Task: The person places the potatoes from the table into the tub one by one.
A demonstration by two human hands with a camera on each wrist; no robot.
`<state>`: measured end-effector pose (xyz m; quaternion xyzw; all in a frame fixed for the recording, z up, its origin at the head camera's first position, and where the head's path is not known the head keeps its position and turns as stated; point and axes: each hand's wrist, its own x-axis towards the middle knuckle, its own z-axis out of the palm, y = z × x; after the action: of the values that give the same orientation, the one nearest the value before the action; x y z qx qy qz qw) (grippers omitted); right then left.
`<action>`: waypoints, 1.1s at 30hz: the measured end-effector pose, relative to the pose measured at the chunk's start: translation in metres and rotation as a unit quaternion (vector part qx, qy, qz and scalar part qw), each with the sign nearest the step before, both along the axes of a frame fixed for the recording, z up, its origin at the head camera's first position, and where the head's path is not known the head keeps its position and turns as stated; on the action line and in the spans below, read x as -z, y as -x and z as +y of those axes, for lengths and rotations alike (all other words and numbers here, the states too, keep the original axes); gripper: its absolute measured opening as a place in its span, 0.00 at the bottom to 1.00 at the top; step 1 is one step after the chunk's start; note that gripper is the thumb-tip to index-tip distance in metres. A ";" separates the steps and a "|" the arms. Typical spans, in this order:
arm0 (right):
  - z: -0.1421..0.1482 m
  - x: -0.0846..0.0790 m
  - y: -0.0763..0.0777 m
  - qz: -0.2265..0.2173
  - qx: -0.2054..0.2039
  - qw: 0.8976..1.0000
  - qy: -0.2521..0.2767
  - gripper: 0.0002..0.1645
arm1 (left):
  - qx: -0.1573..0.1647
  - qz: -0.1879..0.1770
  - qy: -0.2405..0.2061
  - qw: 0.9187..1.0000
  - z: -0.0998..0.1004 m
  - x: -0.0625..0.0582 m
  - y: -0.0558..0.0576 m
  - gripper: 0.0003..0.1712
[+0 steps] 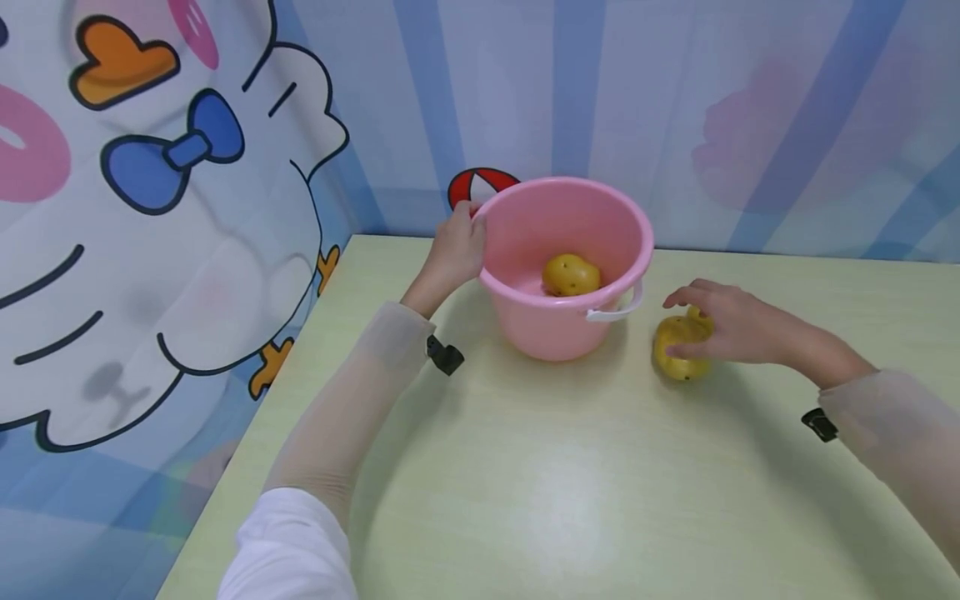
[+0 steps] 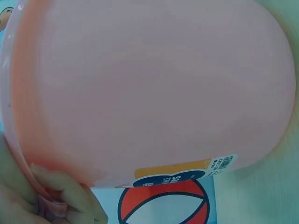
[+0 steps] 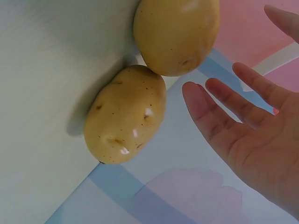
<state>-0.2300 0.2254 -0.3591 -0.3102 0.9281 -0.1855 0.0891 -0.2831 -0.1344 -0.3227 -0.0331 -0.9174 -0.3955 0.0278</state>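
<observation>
My left hand (image 1: 457, 248) grips the rim of a pink plastic bucket (image 1: 542, 329) at its left side, with the thumb and fingers pinching the lip in the left wrist view. One yellow potato (image 1: 570, 275) lies inside the bucket. To the right of the bucket, two more potatoes lie side by side on the table; the left wrist view shows none of them. My right hand (image 1: 738, 325) hovers over this pair with its fingers spread. In the right wrist view those fingers stand apart from the near potato (image 3: 125, 114) and the other potato (image 3: 176, 35).
A white handle (image 1: 618, 312) hangs at the bucket's front right. The pale wooden table (image 1: 555, 483) meets a printed blue-striped backdrop (image 1: 652, 108) at its back edge. A cartoon bird print (image 1: 225, 275) covers the cloth on the left. The bucket carries a label (image 2: 187, 171).
</observation>
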 end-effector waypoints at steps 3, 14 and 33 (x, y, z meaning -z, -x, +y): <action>0.001 0.005 -0.001 0.012 -0.002 1.000 -0.001 0.36 | 0.000 0.000 -0.003 1.000 0.000 0.001 0.000 0.25; 0.003 0.019 -0.004 0.059 -0.019 0.998 0.000 0.33 | -0.002 -0.001 -0.007 1.000 0.000 0.001 0.001 0.25; -0.001 0.029 -0.004 0.029 -0.014 0.999 -0.012 0.32 | -0.004 0.004 -0.011 1.000 0.001 0.001 -0.001 0.24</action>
<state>-0.2259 0.2245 -0.3884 -0.3274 0.9280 -0.1639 0.0688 -0.2822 -0.1336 -0.3232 -0.0301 -0.9132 -0.4051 0.0332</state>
